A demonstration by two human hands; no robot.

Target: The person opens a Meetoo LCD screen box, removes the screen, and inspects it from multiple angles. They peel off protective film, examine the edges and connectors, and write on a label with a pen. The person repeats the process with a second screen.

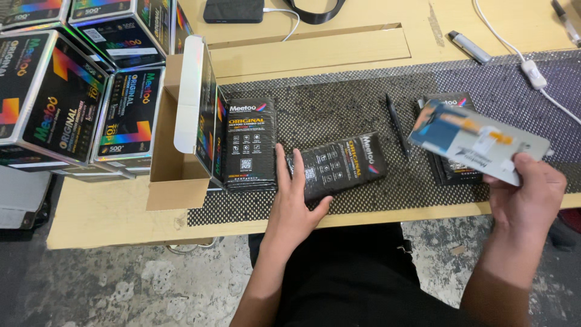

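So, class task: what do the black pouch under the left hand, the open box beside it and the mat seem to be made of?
Black pouch: probably glossy plastic film; it shows sheen and wrinkles.
Open box: cardboard, with plain brown inside and printed glossy outside.
Mat: looks like a woven or mesh anti-slip sheet, with a dotted black-and-white weave.

Stacked black printed boxes [60, 91] at far left — beside an open cardboard carton [181, 157]. Black pen [397, 126] lying on patterned mat [339, 103]. Grey pen-shaped device [469, 47], white cable switch [535, 75], dark flat gadget [233, 10] — on wooden table [315, 48].
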